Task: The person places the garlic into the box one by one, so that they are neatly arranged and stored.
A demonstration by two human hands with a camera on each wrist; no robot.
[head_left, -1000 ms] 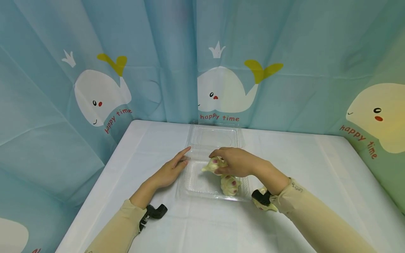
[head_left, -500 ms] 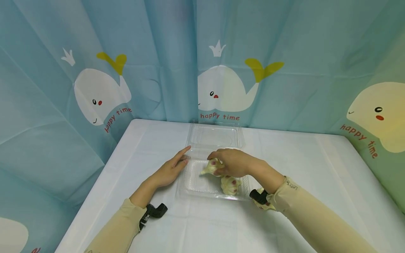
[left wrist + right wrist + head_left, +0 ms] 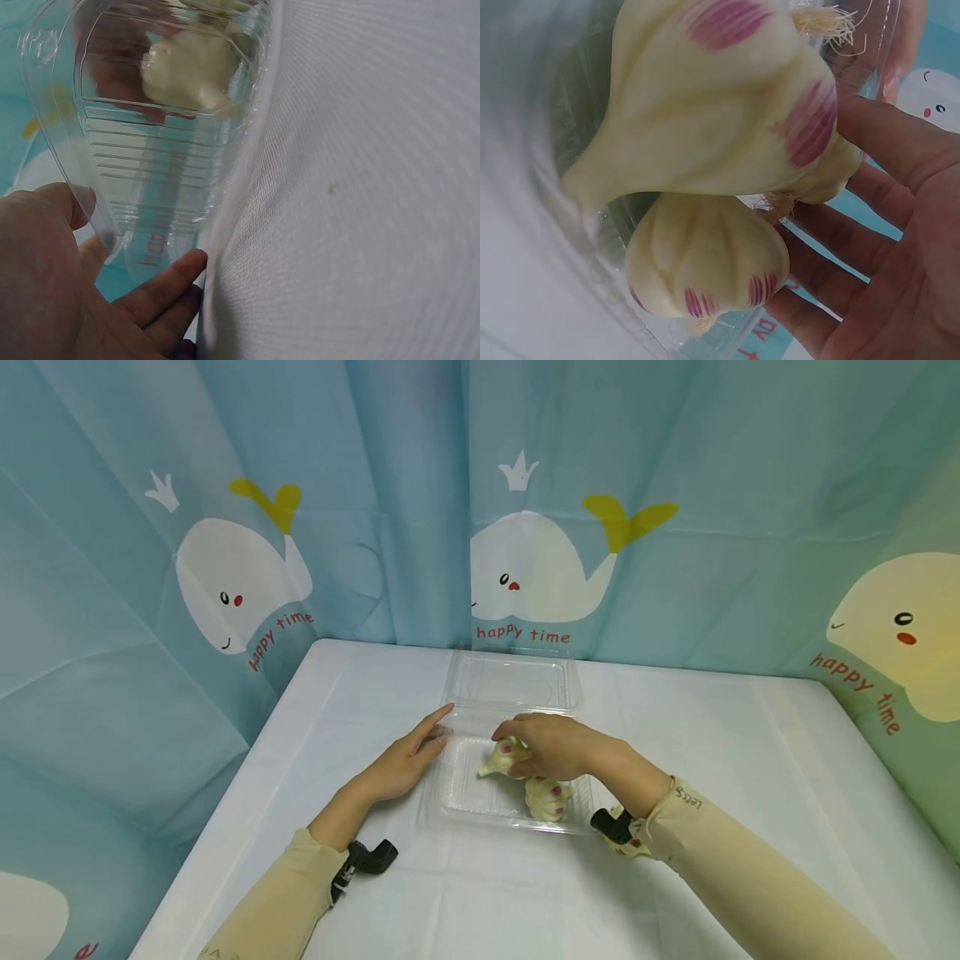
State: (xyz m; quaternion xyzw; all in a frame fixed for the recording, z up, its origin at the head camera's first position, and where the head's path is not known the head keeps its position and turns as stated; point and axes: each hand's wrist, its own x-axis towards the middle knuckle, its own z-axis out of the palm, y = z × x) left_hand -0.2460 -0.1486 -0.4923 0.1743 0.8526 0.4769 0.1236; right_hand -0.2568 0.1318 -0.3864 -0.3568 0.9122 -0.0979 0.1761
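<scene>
My left hand [image 3: 401, 768] rests with its fingers extended against the left edge of the clear plastic box [image 3: 453, 806]. In the left wrist view, the thumb touches the box's rim and two fingertips meet the tablecloth. My right hand [image 3: 558, 745] holds a garlic bulb [image 3: 497, 760] inside the box, its stem pointing left. Another garlic bulb [image 3: 549, 802] lies in the box's right part, just below the hand. Outside the right edge sits one more garlic bulb [image 3: 628, 843], partly hidden by the wrist camera. Two garlic bulbs [image 3: 712, 112] fill the right wrist view, with part of a third behind.
The box's hinged lid [image 3: 513, 683] lies open toward the back of the table. A white cloth covers the table [image 3: 720, 760]. A blue curtain [image 3: 420, 527] with whale prints rises at the back and sides. A black wrist camera [image 3: 372, 857] is strapped to each forearm.
The right hand and the held bulb have shifted slightly left and then stayed nearly still. The left hand keeps its place at the box's edge.
</scene>
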